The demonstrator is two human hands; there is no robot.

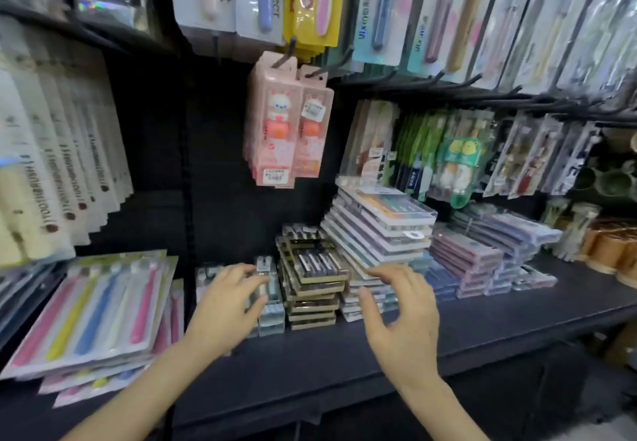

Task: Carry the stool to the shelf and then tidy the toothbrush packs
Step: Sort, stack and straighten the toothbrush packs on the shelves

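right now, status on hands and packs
Left hand grips the short clear stack. Right hand open, by the tall stack, which leans. Gold stack between them, crooked. Stool not in view.

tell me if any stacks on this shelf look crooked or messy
The gold-edged stack in the middle of the shelf is twisted, its packs fanned at different angles. The tall clear-pack stack to its right steps sideways rather than sitting square. The left hand grips the small clear packs.
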